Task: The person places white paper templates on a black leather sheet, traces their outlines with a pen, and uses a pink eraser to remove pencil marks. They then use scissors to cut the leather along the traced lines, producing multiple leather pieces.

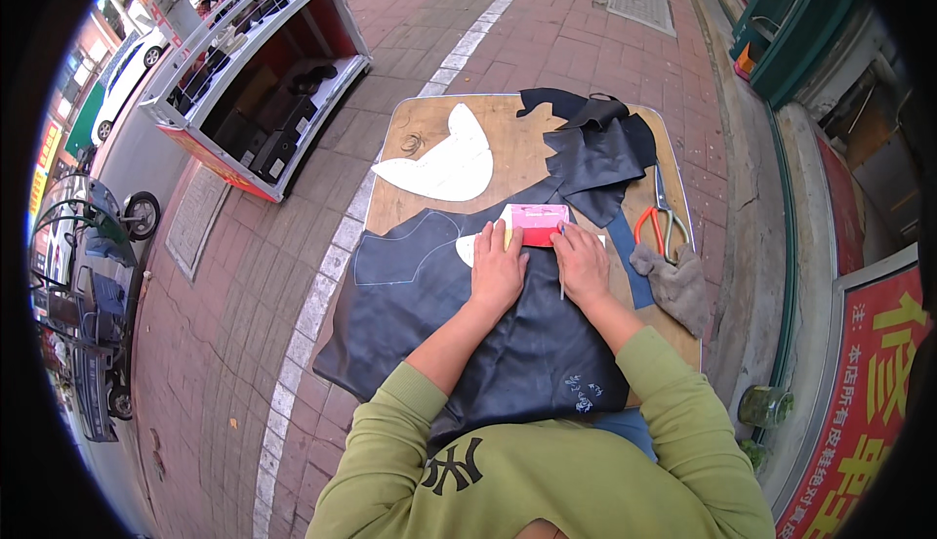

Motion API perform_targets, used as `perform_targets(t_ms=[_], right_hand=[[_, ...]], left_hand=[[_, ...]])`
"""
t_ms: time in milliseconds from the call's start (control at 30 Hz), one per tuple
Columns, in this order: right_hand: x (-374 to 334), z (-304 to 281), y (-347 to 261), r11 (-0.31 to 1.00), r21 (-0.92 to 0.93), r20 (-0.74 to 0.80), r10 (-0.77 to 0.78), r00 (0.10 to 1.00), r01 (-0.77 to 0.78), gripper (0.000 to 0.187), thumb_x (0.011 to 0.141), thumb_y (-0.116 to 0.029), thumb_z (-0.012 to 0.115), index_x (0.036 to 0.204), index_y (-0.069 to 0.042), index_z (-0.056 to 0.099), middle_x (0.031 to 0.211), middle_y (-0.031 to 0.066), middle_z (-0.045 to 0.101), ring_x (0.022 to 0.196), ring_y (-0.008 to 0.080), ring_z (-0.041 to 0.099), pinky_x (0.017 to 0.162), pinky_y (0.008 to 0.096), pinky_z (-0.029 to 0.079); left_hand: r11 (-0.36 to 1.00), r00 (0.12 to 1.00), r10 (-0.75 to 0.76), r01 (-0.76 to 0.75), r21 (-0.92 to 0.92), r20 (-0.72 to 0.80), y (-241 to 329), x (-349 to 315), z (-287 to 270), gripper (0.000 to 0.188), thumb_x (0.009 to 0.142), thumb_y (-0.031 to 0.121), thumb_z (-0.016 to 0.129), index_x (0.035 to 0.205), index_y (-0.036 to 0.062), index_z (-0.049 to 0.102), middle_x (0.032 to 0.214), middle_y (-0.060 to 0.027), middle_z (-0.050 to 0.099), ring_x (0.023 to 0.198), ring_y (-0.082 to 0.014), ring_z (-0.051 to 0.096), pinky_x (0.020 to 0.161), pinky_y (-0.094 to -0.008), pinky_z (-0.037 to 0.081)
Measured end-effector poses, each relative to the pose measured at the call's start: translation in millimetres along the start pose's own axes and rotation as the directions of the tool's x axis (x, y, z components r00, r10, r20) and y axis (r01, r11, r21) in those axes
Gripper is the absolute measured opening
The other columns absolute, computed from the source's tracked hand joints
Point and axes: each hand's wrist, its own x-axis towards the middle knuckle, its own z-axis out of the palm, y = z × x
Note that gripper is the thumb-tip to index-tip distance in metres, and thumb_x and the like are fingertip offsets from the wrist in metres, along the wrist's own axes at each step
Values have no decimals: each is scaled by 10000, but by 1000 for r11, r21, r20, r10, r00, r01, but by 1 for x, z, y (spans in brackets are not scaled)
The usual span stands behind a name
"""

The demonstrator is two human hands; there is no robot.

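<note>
Brick pavement (556, 46): around the work, widest well beyond both hands.
Display cabinet (217, 160): white-framed with red panels, far off to the left of the left hand (498, 270), beyond the table.
Wooden table (517, 148): pale-edged, beneath both hands.
Black leather sheet (410, 334): spread under both hands and back toward the body; a pale outline is drawn on it just left of the left hand.
Dark leather scraps (597, 153): heaped ahead of the right hand (586, 266).
White curved pattern (449, 168): flat on the wood, ahead of the left hand.
Grey fuzzy cloth (678, 290): crumpled to the right of the right hand.
Left hand: flattened, fingers spread, pressing on the left end of the card.
Right hand: fingers curled around a slim stick-like tool (562, 280), perhaps a marking pen, at the card's right end.
Scissors (664, 212): ahead and right of the right hand, blades pointing away, handles touching the cloth.
Pink-and-red card (540, 227): lying over the leather, between the fingers of both hands.
Small white piece (467, 249): partly under the left hand.
</note>
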Motion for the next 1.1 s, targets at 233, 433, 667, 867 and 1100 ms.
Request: perform_targets(t_ms=[233, 433, 667, 867, 1100], right_hand=[[0, -2, 1, 1000, 20, 13, -7, 1000, 7, 209, 873, -158, 592, 1057, -74, 647, 1159, 114, 642, 1159, 284, 576, 967, 413, 453], [-1, -1, 1, 995, 97, 11, 30, 999, -31, 214, 871, -124, 581, 1067, -59, 639, 1178, 137, 628, 1149, 300, 577, 997, 435, 444], [-1, -3, 4, 992, 125, 61, -11, 998, 3, 235, 886, -83, 578, 1114, -57, 630, 1209, 190, 624, 1205, 356, 558, 1043, 472, 426], [0, -5, 2, 982, 188, -2, 12, 1000, -12, 306, 865, -50, 608, 1171, -46, 603, 1297, 184, 582, 1201, 352, 559, 1025, 437, 440], [-2, -1, 3, 974, 198, -58, 123, 991, -109, 446, 853, -27, 594, 1292, -55, 523, 1400, 175, 508, 1192, 362, 545, 977, 424, 460]], left_hand=[[997, 996, -63, 66, -48, 59, -1, 10, -10, 513, 859, 255, 689, 1312, 48, 564, 1375, -217, 495, 1311, -394, 423, 1094, -454, 358], [868, 902, -367, 421, -264, 229, -25, 68, -14, 462, 860, 328, 709, 1230, 65, 625, 1243, -186, 595, 1132, -360, 589, 932, -445, 482], [646, 690, -417, 683, -341, 592, -50, 117, -19, 430, 815, 253, 785, 1116, -17, 639, 916, -154, 686, 874, -256, 660, 788, -365, 521], [755, 806, -232, 503, -421, 545, -41, 95, -51, 375, 899, 72, 651, 1255, 1, 556, 840, -73, 638, 663, -140, 599, 566, -262, 478], [-77, 612, -555, 637, -767, 563, -6, 23, -53, 238, 915, -56, 534, 1149, -12, 542, 908, -101, 638, 717, -184, 684, 639, -270, 600]])
